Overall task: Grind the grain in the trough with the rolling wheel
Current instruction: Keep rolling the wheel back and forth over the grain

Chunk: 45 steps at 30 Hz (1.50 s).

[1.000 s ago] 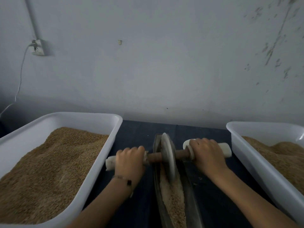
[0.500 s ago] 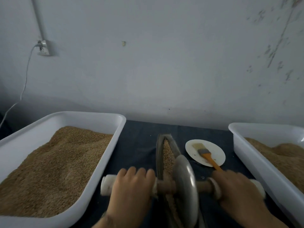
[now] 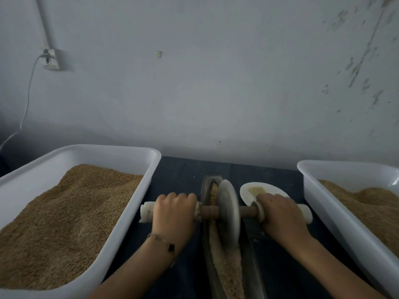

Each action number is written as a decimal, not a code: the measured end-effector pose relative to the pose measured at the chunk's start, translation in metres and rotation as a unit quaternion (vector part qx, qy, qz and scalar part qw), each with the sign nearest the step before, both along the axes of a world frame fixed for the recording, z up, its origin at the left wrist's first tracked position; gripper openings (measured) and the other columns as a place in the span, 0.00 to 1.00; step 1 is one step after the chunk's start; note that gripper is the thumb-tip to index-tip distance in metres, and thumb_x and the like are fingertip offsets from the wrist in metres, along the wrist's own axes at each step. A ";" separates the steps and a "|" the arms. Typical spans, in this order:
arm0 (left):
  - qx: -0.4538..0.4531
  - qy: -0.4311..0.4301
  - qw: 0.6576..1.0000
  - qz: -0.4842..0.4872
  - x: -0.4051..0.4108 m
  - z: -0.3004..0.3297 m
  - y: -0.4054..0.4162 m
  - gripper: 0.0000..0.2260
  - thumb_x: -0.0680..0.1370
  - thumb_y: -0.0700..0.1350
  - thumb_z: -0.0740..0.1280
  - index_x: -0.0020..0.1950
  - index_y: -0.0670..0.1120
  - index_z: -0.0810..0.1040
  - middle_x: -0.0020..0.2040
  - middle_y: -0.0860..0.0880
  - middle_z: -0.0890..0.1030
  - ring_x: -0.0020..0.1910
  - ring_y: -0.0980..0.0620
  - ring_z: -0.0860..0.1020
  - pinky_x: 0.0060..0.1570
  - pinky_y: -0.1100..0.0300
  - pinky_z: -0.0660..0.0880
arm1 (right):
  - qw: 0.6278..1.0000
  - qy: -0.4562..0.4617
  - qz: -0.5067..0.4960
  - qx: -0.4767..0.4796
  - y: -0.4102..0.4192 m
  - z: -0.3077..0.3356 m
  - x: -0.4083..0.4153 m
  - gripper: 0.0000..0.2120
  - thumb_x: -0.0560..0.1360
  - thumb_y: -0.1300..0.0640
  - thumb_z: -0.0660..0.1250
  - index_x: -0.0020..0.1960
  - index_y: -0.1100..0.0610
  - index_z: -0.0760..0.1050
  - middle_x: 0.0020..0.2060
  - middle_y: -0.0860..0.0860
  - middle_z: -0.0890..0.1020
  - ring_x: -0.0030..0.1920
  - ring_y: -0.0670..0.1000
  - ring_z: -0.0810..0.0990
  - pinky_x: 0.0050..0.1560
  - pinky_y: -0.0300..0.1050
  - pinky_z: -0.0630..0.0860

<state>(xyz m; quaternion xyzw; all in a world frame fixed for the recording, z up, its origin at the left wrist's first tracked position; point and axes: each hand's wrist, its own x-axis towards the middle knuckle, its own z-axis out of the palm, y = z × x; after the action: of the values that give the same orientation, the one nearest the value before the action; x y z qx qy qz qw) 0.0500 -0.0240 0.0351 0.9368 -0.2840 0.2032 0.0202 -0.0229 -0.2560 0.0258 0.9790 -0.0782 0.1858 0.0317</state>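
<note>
A grey stone rolling wheel [image 3: 229, 212] stands upright in a narrow dark trough [image 3: 206, 244] that runs away from me at the table's middle. Brown grain [image 3: 226, 268] fills the near part of the trough, and a little shows beyond the wheel. A wooden axle with white ends [image 3: 146, 212] passes through the wheel. My left hand [image 3: 173, 214] grips the left handle and my right hand [image 3: 280, 216] grips the right handle, fingers curled over the top.
A large white tub [image 3: 129, 203] heaped with grain stands at the left, a second white tub [image 3: 319, 203] with grain at the right. A small white plate [image 3: 248, 194] lies behind my right hand. The dark table ends at a grey wall.
The wheel rolled toward me, then back away along the trough to the far half. Both hands kept their grip on the handles. The plate is now partly hidden by my right hand.
</note>
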 end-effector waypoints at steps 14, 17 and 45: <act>-0.059 0.021 0.997 -0.036 -0.026 -0.013 0.022 0.17 0.57 0.53 0.77 0.37 0.52 0.73 0.33 0.52 0.76 0.32 0.53 0.75 0.34 0.57 0.70 | 0.986 -0.135 0.070 -0.075 0.018 0.005 -0.038 0.25 0.42 0.63 0.82 0.34 0.53 0.76 0.29 0.49 0.78 0.28 0.51 0.75 0.28 0.43 0.68; -0.052 -0.036 0.995 -0.079 -0.052 -0.014 0.036 0.20 0.44 0.50 0.79 0.27 0.50 0.72 0.23 0.51 0.71 0.21 0.51 0.72 0.21 0.59 0.67 | 0.979 -0.155 0.095 -0.093 0.022 0.009 -0.066 0.18 0.46 0.61 0.80 0.32 0.52 0.77 0.27 0.49 0.77 0.26 0.50 0.76 0.27 0.43 0.70; -0.032 0.099 0.995 -0.001 0.013 -0.007 0.012 0.05 0.77 0.52 0.61 0.44 0.55 0.66 0.44 0.56 0.77 0.44 0.55 0.76 0.43 0.60 0.69 | 0.995 -0.069 0.053 -0.054 0.017 0.019 -0.010 0.20 0.51 0.60 0.82 0.37 0.52 0.76 0.33 0.47 0.80 0.33 0.50 0.78 0.33 0.44 0.72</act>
<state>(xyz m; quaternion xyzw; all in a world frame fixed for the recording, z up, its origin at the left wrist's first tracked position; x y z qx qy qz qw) 0.0630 -0.0117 0.0276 0.9509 -0.2746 0.1188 0.0787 -0.0325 -0.2389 0.0444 0.9634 -0.0175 0.2582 0.0696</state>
